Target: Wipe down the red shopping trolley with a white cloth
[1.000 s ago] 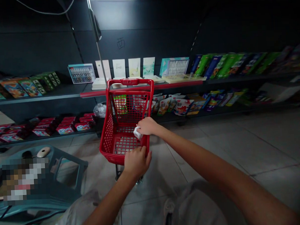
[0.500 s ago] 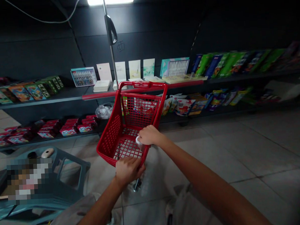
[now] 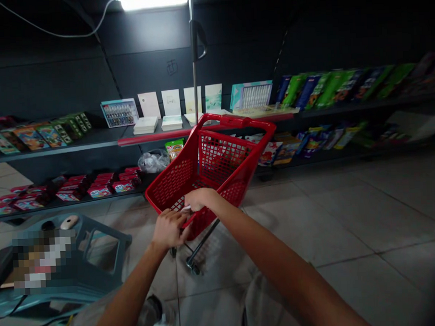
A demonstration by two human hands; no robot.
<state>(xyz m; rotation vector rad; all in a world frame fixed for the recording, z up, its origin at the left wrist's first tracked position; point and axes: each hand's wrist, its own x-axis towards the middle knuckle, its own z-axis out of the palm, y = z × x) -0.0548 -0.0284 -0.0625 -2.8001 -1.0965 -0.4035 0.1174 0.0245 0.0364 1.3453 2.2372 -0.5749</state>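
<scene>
Teal plastic stool [image 3: 81, 225] at far L, partly pixelated, near red boxed packs [image 3: 99, 187] on low shelf. Clear plastic bag [image 3: 153, 162] sits just behind small red shopping cart [image 3: 237, 121], which stands tilted on floor in front of person. L hand [image 3: 168, 228] clamped on cart's near rim, fingers together. R hand [image 3: 201, 199] just beside it, fingers together round small white item [image 3: 185, 208], mostly hidden, at rim inside basket. Both hands close together give steady control of tilted cart. Colourful packs [image 3: 271, 153] line shelf at R, above pale floor tiles [image 3: 350, 224].
</scene>
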